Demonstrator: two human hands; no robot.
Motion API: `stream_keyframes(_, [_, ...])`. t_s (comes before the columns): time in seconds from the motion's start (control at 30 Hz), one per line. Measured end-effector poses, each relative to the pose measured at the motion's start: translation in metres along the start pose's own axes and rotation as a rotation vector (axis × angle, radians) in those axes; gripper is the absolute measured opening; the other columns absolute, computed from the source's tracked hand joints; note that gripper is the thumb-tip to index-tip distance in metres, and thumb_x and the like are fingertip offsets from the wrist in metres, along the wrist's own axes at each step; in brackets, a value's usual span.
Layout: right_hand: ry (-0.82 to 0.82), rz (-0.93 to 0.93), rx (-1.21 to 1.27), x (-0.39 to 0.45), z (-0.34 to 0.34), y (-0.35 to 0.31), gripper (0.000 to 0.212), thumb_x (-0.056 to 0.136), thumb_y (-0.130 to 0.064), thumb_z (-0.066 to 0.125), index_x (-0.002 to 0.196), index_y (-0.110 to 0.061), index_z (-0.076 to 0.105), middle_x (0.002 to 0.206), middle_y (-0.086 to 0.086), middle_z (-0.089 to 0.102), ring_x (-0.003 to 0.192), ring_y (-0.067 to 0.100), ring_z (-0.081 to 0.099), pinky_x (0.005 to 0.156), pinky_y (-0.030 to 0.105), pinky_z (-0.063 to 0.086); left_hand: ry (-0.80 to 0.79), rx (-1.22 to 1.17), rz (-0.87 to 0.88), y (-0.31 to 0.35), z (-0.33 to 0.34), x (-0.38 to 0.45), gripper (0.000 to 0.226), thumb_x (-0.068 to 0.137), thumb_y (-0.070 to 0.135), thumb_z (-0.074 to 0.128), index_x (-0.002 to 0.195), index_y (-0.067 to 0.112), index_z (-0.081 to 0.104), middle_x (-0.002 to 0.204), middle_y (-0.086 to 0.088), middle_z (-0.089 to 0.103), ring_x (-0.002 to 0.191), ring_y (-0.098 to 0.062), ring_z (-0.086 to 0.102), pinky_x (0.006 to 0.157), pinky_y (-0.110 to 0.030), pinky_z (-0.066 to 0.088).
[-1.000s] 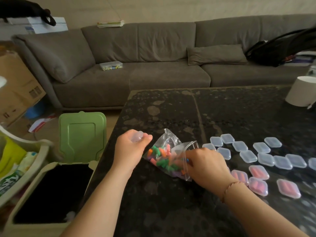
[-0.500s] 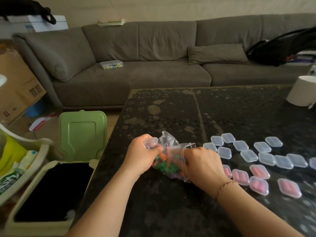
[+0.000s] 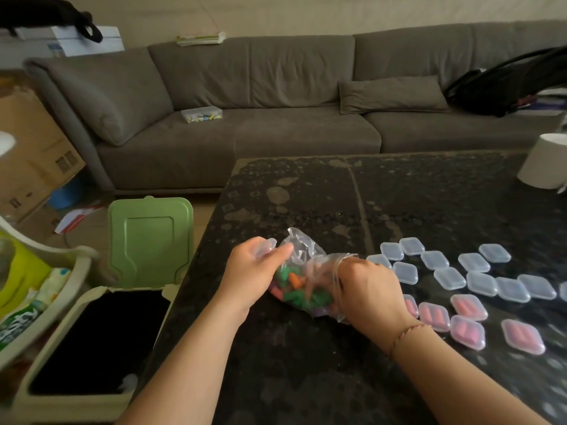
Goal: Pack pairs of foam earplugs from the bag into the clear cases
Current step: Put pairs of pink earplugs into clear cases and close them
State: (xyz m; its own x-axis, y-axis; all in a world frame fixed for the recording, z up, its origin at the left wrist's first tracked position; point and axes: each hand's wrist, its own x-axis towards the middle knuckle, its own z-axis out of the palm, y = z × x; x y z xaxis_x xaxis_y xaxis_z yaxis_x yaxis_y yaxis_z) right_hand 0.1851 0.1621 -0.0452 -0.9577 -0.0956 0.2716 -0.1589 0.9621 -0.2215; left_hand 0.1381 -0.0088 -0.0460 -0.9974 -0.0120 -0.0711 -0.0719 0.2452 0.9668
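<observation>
1. Right hand (image 3: 369, 289) reaches into the mouth of the clear bag (image 3: 306, 265) on the desk (image 3: 306, 363); its fingertips are hidden, so whether they pinch anything cannot be told.
2. Left hand (image 3: 251, 274) steadies the bag and pinches an empty clear case (image 3: 264, 245) between thumb and fingers.
3. Foam earplugs (image 3: 294, 286) probably weigh almost nothing and squash easily; pinch them gently at the middle.
4. Thin bag film is likely limp and slippery, so hold it by the rim.
5. Pink-filled cases (image 3: 468, 306) lie nearer, empty cases (image 3: 448, 277) just beyond; hard and light, take them by the edges.
</observation>
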Motion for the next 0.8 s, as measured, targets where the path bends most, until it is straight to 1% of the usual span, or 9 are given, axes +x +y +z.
stream_keyframes(0.13, [0.036, -0.016, 0.072, 0.002, -0.003, 0.012, 0.015, 0.093, -0.023, 0.055, 0.083, -0.021, 0.066, 0.080, -0.009, 0.061, 0.071, 0.016, 0.060, 0.056, 0.032, 0.046, 0.141, -0.074, 0.069, 0.004, -0.007, 0.001, 0.049, 0.089, 0.052, 0.064, 0.096, 0.004, 0.069, 0.091, -0.008, 0.072, 0.085, -0.018, 0.068, 0.067, -0.022, 0.049])
stream_keyframes(0.23, [0.049, 0.002, 0.157, 0.003, -0.006, 0.021, 0.013, 0.092, -0.025, 0.057, 0.087, -0.029, 0.068, 0.081, -0.015, 0.062, 0.075, 0.009, 0.060, 0.061, 0.032, 0.052, 0.203, -0.133, 0.154, 0.006, -0.013, 0.001, 0.056, 0.085, 0.070, 0.052, 0.081, 0.017, 0.068, 0.088, -0.001, 0.067, 0.087, -0.014, 0.061, 0.082, -0.032, 0.047])
stream_keyframes(0.4, [-0.023, 0.115, 0.237, 0.005, -0.024, 0.038, 0.016, 0.090, -0.038, 0.064, 0.074, -0.040, 0.060, 0.070, -0.023, 0.062, 0.069, -0.001, 0.059, 0.064, 0.026, 0.052, -0.117, -0.723, -0.072, 0.017, -0.010, -0.019, 0.065, 0.072, 0.079, 0.044, 0.057, 0.016, 0.043, 0.056, -0.004, 0.043, 0.049, -0.016, 0.040, 0.054, -0.028, 0.039])
stream_keyframes(0.53, [0.113, 0.134, 0.357, 0.002, -0.048, 0.038, 0.014, 0.083, -0.036, 0.072, 0.071, -0.036, 0.065, 0.066, -0.019, 0.066, 0.064, 0.000, 0.060, 0.064, 0.028, 0.050, -0.171, -0.804, -0.135, 0.016, 0.008, -0.033, 0.072, 0.083, 0.079, 0.035, 0.065, 0.012, 0.052, 0.056, -0.009, 0.048, 0.038, -0.016, 0.038, 0.046, -0.024, 0.021])
stream_keyframes(0.6, [0.231, 0.094, 0.554, -0.004, -0.059, 0.020, 0.008, 0.080, -0.034, 0.074, 0.074, -0.032, 0.068, 0.067, -0.015, 0.067, 0.059, 0.005, 0.059, 0.057, 0.023, 0.048, -0.171, -0.790, -0.122, 0.017, 0.016, -0.039, 0.079, 0.088, 0.076, 0.031, 0.084, 0.003, 0.061, 0.070, -0.027, 0.057, 0.043, -0.035, 0.053, 0.043, -0.025, 0.009])
stream_keyframes(0.63, [0.280, 0.060, 0.667, -0.009, -0.061, 0.008, 0.008, 0.079, -0.031, 0.076, 0.076, -0.032, 0.068, 0.068, -0.017, 0.067, 0.056, 0.008, 0.059, 0.052, 0.020, 0.046, -0.185, -0.788, -0.112, 0.015, 0.019, -0.039, 0.080, 0.089, 0.074, 0.030, 0.094, 0.001, 0.062, 0.079, -0.032, 0.060, 0.051, -0.042, 0.060, 0.098, -0.058, 0.013])
stream_keyframes(0.67, [0.308, 0.034, 0.746, -0.014, -0.059, -0.005, 0.011, 0.079, -0.029, 0.077, 0.076, -0.033, 0.067, 0.069, -0.019, 0.066, 0.051, 0.010, 0.056, 0.046, 0.017, 0.044, -0.212, -0.790, -0.084, 0.014, 0.022, -0.040, 0.077, 0.090, 0.073, 0.028, 0.094, 0.004, 0.062, 0.081, -0.028, 0.062, 0.053, -0.035, 0.065, 0.050, -0.034, 0.058])
stream_keyframes(0.73, [0.316, 0.008, 0.796, -0.023, -0.047, -0.024, 0.016, 0.078, -0.026, 0.078, 0.075, -0.035, 0.065, 0.061, -0.020, 0.062, 0.043, 0.010, 0.050, 0.040, 0.012, 0.035, -0.278, -0.767, -0.045, 0.008, 0.026, -0.039, 0.068, 0.087, 0.073, 0.028, 0.089, 0.012, 0.060, 0.078, -0.012, 0.064, 0.058, -0.019, 0.063, 0.051, -0.026, 0.052])
stream_keyframes(0.8, [0.356, 0.011, 0.739, -0.026, -0.035, -0.031, 0.014, 0.076, -0.032, 0.078, 0.079, -0.037, 0.065, 0.058, -0.021, 0.057, 0.047, 0.006, 0.054, 0.043, 0.010, 0.036, -0.277, -0.685, -0.035, 0.005, 0.027, -0.039, 0.068, 0.082, 0.074, 0.032, 0.096, 0.015, 0.062, 0.092, -0.015, 0.069, 0.082, -0.026, 0.067, 0.068, -0.030, 0.055])
